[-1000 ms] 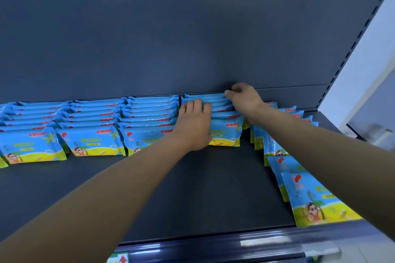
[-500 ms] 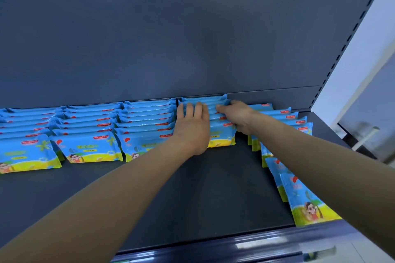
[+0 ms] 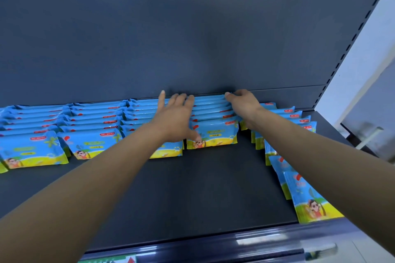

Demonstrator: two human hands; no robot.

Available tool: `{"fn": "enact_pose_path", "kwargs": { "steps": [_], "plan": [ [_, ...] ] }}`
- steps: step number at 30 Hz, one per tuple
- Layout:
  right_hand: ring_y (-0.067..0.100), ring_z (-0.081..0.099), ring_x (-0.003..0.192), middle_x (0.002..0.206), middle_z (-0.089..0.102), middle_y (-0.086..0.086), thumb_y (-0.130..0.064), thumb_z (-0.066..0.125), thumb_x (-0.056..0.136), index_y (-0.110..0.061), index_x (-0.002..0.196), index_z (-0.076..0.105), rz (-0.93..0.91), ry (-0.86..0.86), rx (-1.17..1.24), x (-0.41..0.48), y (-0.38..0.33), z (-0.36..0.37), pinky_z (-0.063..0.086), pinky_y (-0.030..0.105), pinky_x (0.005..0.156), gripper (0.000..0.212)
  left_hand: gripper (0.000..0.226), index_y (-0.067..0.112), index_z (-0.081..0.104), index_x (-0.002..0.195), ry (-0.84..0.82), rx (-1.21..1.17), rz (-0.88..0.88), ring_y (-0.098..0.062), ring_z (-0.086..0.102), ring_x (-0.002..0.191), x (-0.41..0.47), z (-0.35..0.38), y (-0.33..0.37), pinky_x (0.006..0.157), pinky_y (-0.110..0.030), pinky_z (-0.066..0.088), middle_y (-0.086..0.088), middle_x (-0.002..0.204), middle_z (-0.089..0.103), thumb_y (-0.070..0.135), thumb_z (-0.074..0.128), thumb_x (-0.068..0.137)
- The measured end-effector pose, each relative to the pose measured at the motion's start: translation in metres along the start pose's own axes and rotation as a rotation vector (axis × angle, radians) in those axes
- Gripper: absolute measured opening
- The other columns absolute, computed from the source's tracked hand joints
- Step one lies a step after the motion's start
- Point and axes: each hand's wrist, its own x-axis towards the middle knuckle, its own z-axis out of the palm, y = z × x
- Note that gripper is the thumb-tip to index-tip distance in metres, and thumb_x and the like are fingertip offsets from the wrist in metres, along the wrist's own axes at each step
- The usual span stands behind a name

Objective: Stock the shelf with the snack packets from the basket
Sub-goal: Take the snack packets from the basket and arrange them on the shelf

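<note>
Head view of a dark grey shelf (image 3: 213, 188) stocked with blue-and-yellow snack packets (image 3: 92, 141), overlapped in rows that run from the back panel (image 3: 192, 28) toward the viewer. The left hand (image 3: 175, 117), at 12 o'clock of the shelf floor, lies palm down with its fingers straight and spread; it covers the seam between two rows, and its thumb rests on the front packet of the centre row (image 3: 213, 134). The right hand (image 3: 243, 104), at 1 o'clock, has its fingers bent over the top edge of that row's rearmost packet, against the back panel; the thumb is hidden. A further row (image 3: 310, 205) lies at 4 o'clock, under the right forearm, reaching the front rail (image 3: 235, 241). A slotted upright (image 3: 352, 38) rises at 2 o'clock.
</note>
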Motion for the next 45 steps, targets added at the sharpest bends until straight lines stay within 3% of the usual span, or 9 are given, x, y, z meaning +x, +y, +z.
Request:
{"fn": "enact_pose_path", "kwargs": {
  "steps": [3, 6, 11, 22, 28, 34, 37, 42, 45],
  "plan": [
    [0.018, 0.065, 0.085, 0.113, 0.058, 0.004, -0.038, 0.054, 0.094, -0.009, 0.141, 0.033, -0.066, 0.049, -0.105, -0.003, 0.003, -0.001, 0.058, 0.032, 0.068, 0.059, 0.121, 0.017, -0.001, 0.151, -0.083, -0.042, -0.051, -0.019, -0.003, 0.148, -0.010, -0.004, -0.021, 0.115, -0.047, -0.016, -0.001, 0.159, 0.004, 0.060, 0.073, 0.066],
    [0.024, 0.043, 0.131, 0.149, 0.030, 0.003, -0.048, 0.068, 0.081, -0.015, 0.149, 0.019, -0.145, -0.051, -0.328, -0.008, 0.006, 0.000, 0.047, 0.028, 0.091, 0.090, 0.122, 0.020, -0.004, 0.151, -0.172, 0.033, -0.058, -0.020, -0.007, 0.148, -0.017, 0.002, -0.036, 0.115, -0.048, -0.016, -0.001, 0.159, 0.000, 0.056, 0.075, 0.066],
    [0.025, 0.021, 0.143, 0.157, 0.000, 0.001, -0.043, 0.077, 0.074, -0.019, 0.153, 0.005, -0.134, -0.184, -0.608, -0.013, 0.004, 0.004, 0.025, 0.038, 0.117, 0.109, 0.103, 0.019, -0.008, 0.151, -0.107, 0.025, -0.011, -0.022, -0.005, 0.148, -0.017, 0.015, -0.045, 0.118, -0.044, -0.009, -0.004, 0.160, -0.003, 0.042, 0.066, 0.083],
    [0.025, 0.025, 0.142, 0.157, 0.008, 0.004, -0.048, 0.066, 0.083, -0.010, 0.151, 0.014, -0.212, -0.056, -0.654, -0.027, 0.002, 0.001, 0.030, 0.034, 0.113, 0.094, 0.121, 0.012, -0.016, 0.149, -0.116, 0.027, -0.018, -0.022, -0.012, 0.148, -0.032, 0.018, -0.055, 0.118, -0.044, -0.012, -0.005, 0.159, -0.013, 0.049, 0.071, 0.075],
    [0.025, 0.057, 0.114, 0.149, 0.033, 0.010, -0.040, 0.053, 0.094, -0.007, 0.146, 0.029, -0.240, 0.061, -0.577, -0.034, -0.006, 0.003, 0.050, 0.038, 0.096, 0.066, 0.113, 0.014, -0.006, 0.151, -0.047, -0.074, 0.027, -0.020, -0.008, 0.148, -0.036, 0.009, -0.057, 0.118, -0.042, -0.013, -0.003, 0.160, -0.005, 0.056, 0.067, 0.076],
    [0.026, 0.051, 0.122, 0.131, 0.056, 0.012, -0.030, 0.049, 0.097, -0.007, 0.133, 0.049, -0.286, 0.211, -0.584, -0.047, -0.016, -0.029, 0.040, 0.027, 0.093, 0.043, 0.079, 0.013, 0.023, 0.147, 0.226, -0.163, 0.235, -0.020, 0.022, 0.141, -0.023, -0.008, 0.004, 0.120, -0.035, 0.002, -0.003, 0.149, 0.028, 0.042, 0.063, 0.085],
    [0.027, 0.054, 0.117, 0.124, 0.060, 0.013, -0.027, 0.051, 0.096, -0.006, 0.126, 0.055, -0.304, 0.208, -0.595, -0.043, -0.013, -0.057, 0.042, 0.030, 0.095, 0.037, 0.076, 0.012, 0.026, 0.146, 0.201, -0.089, 0.212, -0.022, 0.025, 0.140, -0.009, -0.005, 0.030, 0.120, -0.037, 0.005, -0.005, 0.148, 0.030, 0.044, 0.061, 0.087],
    [0.020, 0.057, 0.110, 0.124, 0.062, 0.007, -0.022, 0.049, 0.097, -0.007, 0.125, 0.057, -0.418, 0.213, -0.585, -0.029, 0.002, -0.112, 0.037, 0.019, 0.083, 0.033, 0.072, 0.014, 0.030, 0.143, 0.212, -0.004, 0.089, -0.023, 0.022, 0.141, 0.005, 0.011, 0.074, 0.119, -0.041, -0.002, -0.006, 0.148, 0.029, 0.043, 0.062, 0.085],
    [0.025, 0.056, 0.116, 0.127, 0.060, 0.010, -0.028, 0.050, 0.097, -0.007, 0.128, 0.054, -0.369, 0.166, -0.577, -0.015, 0.011, -0.145, 0.041, 0.023, 0.084, 0.038, 0.072, 0.014, 0.033, 0.141, 0.266, -0.148, 0.114, -0.023, 0.029, 0.136, 0.004, 0.013, 0.123, 0.117, -0.035, 0.012, -0.004, 0.143, 0.034, 0.044, 0.064, 0.083]
  ]
}}
